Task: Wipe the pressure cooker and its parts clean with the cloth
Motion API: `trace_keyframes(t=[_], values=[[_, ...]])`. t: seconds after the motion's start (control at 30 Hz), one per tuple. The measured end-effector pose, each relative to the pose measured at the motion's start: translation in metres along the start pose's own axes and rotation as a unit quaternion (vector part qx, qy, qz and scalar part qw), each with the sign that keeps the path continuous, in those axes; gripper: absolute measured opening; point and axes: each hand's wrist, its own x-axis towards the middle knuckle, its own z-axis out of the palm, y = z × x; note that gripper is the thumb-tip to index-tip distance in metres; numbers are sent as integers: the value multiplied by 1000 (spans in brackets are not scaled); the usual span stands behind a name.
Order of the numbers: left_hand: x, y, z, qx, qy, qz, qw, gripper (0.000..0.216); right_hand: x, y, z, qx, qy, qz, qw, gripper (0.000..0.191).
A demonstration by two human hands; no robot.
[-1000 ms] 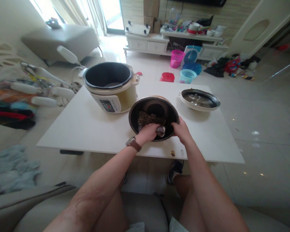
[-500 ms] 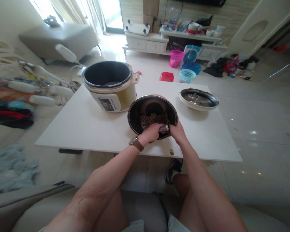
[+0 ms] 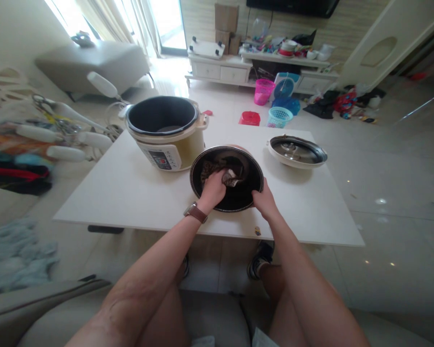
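Observation:
A dark round inner pot [image 3: 238, 200] is tilted toward me on the white table, its mouth facing up and toward my body. Inside it, my left hand [image 3: 214, 187] is closed on a patterned brown cloth [image 3: 210, 168], bunched with a pale part showing by the fingers. My right hand [image 3: 264, 196] grips the pot's right rim, thumb on the inside edge. Behind and to the left stands the cream pressure cooker body [image 3: 188, 149], open at the top. Its lid [image 3: 298, 152] lies upside down at the right.
The white table [image 3: 137, 202] carries a small sticker near its front edge. On the floor beyond are a pink basket [image 3: 264, 91], a light blue basket [image 3: 279, 117] and a red stool [image 3: 250, 118]. White-handled objects [image 3: 103, 84] stand off the left side.
My left hand has moved left and farther up inside the pot, bunching the cloth that lay flatter before. My right hand stays on the rim.

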Motion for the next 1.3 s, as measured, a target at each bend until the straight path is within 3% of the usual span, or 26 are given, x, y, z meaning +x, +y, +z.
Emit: trace_keyframes(t=[0.1, 0.2, 0.4, 0.53, 0.6, 0.77, 0.9, 1.1, 1.3], values=[[-1, 9, -2, -34, 90, 10, 995, 74, -2, -2, 2, 5, -1, -3, 1000, 79], [-1, 12, 3, -51, 82, 38, 995, 79, -4, -2, 6, 16, 3, -8, 1000, 76], [0, 3, 22, -14, -87, 77, 993, 74, -4, 0, 12, 10, 0, 13, 1000, 72], [-1, 4, 15, 36, -230, 107, 967, 61, -1, 0, 9, 11, 6, 1, 1000, 65], [-2, 5, 7, 77, -266, 90, 957, 52, 0, -3, 6, 13, 14, -2, 1000, 63], [-5, 3, -7, 179, -255, 42, 949, 42, -1, -18, 0, -12, 19, -15, 1000, 63], [-7, -1, -4, 163, -239, 54, 956, 48, -5, -24, 4, -15, 20, -28, 999, 60], [-6, -3, -1, 131, -210, 57, 967, 51, -12, -21, 23, 20, 8, -37, 999, 85], [-6, -2, 3, 116, -209, 64, 969, 54, -12, -21, 27, -1, 38, -47, 998, 87]])
